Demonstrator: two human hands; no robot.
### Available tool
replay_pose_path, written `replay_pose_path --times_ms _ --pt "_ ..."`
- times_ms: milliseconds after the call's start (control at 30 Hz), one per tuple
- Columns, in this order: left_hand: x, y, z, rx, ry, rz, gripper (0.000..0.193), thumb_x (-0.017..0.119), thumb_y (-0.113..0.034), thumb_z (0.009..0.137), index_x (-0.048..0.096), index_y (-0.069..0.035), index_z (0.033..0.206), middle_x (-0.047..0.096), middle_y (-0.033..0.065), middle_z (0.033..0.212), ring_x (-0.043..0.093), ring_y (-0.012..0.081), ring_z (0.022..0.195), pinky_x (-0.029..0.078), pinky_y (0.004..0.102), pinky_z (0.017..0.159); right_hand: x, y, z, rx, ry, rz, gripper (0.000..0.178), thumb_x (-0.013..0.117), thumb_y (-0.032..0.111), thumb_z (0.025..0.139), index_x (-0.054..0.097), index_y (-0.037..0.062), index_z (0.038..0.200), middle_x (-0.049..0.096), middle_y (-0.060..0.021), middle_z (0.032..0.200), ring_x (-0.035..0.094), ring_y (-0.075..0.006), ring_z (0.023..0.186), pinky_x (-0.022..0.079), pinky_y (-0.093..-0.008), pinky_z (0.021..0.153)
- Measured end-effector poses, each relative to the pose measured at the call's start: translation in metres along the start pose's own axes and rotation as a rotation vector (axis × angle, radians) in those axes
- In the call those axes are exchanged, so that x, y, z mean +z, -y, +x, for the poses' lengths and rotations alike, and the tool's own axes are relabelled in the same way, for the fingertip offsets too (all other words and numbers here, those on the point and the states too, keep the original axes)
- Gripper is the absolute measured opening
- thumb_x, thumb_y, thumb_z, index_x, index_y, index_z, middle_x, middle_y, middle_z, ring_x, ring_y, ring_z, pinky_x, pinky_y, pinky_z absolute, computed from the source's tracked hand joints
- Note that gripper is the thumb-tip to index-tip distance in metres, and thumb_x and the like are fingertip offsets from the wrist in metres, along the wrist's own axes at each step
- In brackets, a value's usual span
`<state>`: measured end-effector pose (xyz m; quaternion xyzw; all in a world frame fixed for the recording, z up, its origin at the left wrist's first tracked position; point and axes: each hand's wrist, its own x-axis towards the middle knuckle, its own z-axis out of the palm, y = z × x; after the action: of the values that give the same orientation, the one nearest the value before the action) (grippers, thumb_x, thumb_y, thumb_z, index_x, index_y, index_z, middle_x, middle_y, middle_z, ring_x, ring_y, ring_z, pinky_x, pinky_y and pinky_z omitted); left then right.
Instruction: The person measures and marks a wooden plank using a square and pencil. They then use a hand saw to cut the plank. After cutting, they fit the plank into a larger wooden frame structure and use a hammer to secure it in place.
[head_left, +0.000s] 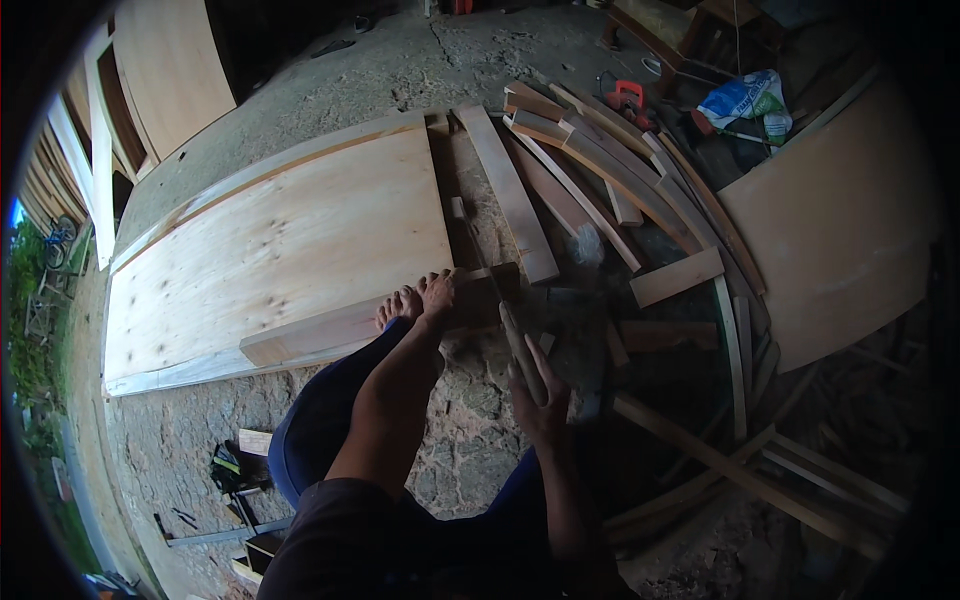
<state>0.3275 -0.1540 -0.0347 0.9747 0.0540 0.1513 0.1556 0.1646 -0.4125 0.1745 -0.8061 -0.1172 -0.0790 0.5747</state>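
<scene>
A thick wooden plank [330, 330] lies along the near edge of a pale plywood panel [290, 230], its right end sticking out past the panel. My left hand [436, 293] presses down on the plank near that end, fingers bent over its top. Beside it, my bare foot [399, 305] also rests on the plank. My right hand [540, 398] is wrapped round the long wooden end piece of what looks like a frame saw [518, 340]. The saw's thin part crosses the plank's overhanging end, and its far wooden tip shows beyond. Whether the blade has cut in is too dark to see.
Several boards and curved wooden pieces [620, 170] lie piled to the right, before a large brown sheet [850, 220]. A short block [678, 277] sits nearer. Crossed strips [740, 470] lie at lower right, tools [235, 470] at lower left on rough ground.
</scene>
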Motion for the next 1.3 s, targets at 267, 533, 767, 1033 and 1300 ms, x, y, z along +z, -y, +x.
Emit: replay_pose_path --times_ms 267,533,767,1033,1300 --pt "-0.043 -0.058 -0.004 -0.138 0.298 -0.063 0.034 0.065 -0.031 0.086 0.064 -0.021 0.118 0.066 0.0063 0.116 0.056 0.0302 0.118 0.03 0.0524 0.106 -0.064 0.035 -0.094 0.336 0.103 -0.037 0.048 0.063 0.017 0.097 0.052 -0.0012 0.141 0.07 -0.0191 0.116 0.071 -0.0222 0.095 0.055 -0.0327 0.08" --pt "-0.043 -0.082 -0.008 -0.113 0.212 -0.074 0.03 0.062 -0.027 0.086 0.064 -0.019 0.115 0.065 0.0059 0.113 0.054 0.0293 0.116 0.032 0.0502 0.102 -0.008 -0.023 0.002 0.092 -0.025 0.028 0.053 0.069 0.014 0.093 0.053 -0.0002 0.142 0.07 -0.0225 0.119 0.074 -0.0293 0.097 0.056 -0.0342 0.083" --pt "-0.04 -0.055 -0.007 -0.11 0.233 -0.039 0.031 0.058 -0.024 0.087 0.065 -0.017 0.117 0.065 0.0067 0.111 0.054 0.0293 0.115 0.032 0.0491 0.102 -0.044 0.015 -0.06 0.204 0.084 -0.078 0.051 0.065 0.012 0.094 0.053 0.0015 0.142 0.073 -0.0174 0.099 0.069 -0.022 0.07 0.053 -0.0356 0.062" --pt "-0.033 -0.069 -0.012 -0.08 0.116 -0.068 0.037 0.06 -0.026 0.086 0.065 -0.018 0.121 0.065 0.0061 0.11 0.055 0.0291 0.114 0.031 0.049 0.102 -0.004 -0.021 0.013 0.069 -0.014 0.035 0.05 0.067 0.011 0.094 0.053 0.0011 0.142 0.072 -0.0218 0.104 0.072 -0.0203 0.08 0.055 -0.033 0.071" --pt "-0.042 -0.057 -0.007 -0.11 0.218 -0.08 0.032 0.058 -0.024 0.088 0.066 -0.015 0.117 0.065 0.0066 0.11 0.056 0.0289 0.113 0.032 0.0493 0.102 -0.056 0.012 -0.083 0.013 0.112 -0.236 0.049 0.058 0.012 0.097 0.051 0.0004 0.143 0.066 -0.0198 0.123 0.072 -0.0256 0.084 0.056 -0.0355 0.067"
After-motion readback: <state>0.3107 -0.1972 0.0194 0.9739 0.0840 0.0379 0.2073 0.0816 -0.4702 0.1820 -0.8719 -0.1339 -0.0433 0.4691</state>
